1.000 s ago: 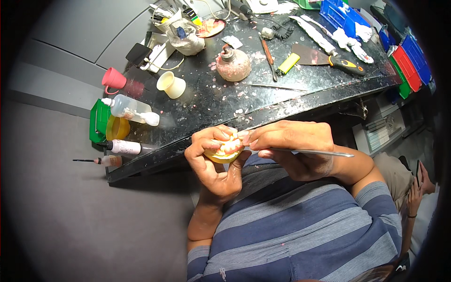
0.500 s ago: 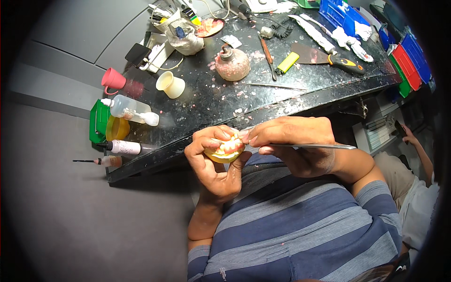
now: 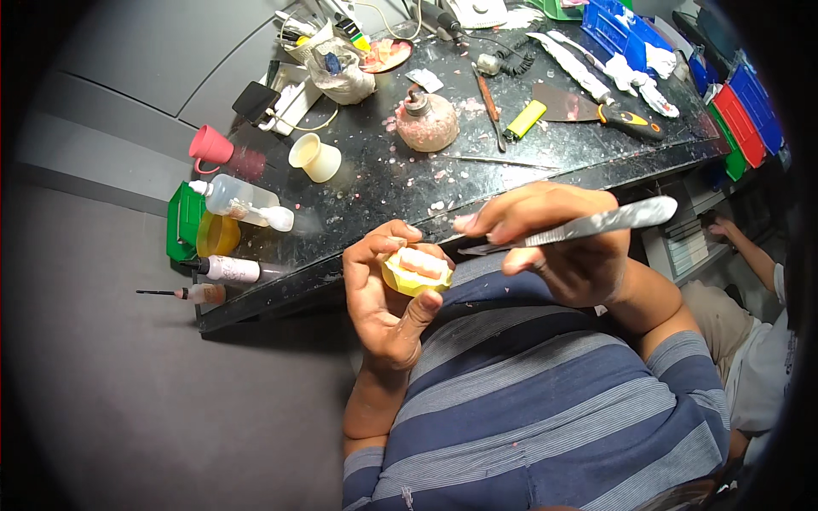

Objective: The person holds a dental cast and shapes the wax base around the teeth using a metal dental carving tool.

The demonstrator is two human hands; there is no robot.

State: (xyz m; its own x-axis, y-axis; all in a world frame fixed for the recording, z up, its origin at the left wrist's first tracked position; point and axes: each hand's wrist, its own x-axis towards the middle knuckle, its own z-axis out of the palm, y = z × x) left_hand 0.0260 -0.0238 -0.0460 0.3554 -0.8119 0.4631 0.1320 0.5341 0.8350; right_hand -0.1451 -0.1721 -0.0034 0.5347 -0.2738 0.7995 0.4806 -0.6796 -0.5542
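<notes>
My left hand [image 3: 372, 294] cradles a yellow dental model [image 3: 411, 285] at chest height, near the bench's front edge. Fingers wrap its far side and the thumb presses its near right rim. A row of pale teeth set in pink [image 3: 423, 262] faces up on it. To the right, my right hand [image 3: 584, 247] grips a scalpel [image 3: 652, 213] with a flat, ridged metal handle. Its thin tip points left toward the model, with a small gap between them.
The dark bench [image 3: 375, 183] is strewn with pink crumbs. On it stand a wax-spattered burner jar [image 3: 428, 128], a cream cup [image 3: 315, 159], a yellow lighter [image 3: 525, 120], a scraper [image 3: 569, 104] and a wax knife [image 3: 488, 98]. Squeeze bottles [image 3: 234, 198] line the left. Another person's arm [image 3: 754, 247] shows at right.
My right hand has drawn back to the right from the model, and the scalpel's handle now swings up. The left fingers have loosened, so more of the teeth shows.
</notes>
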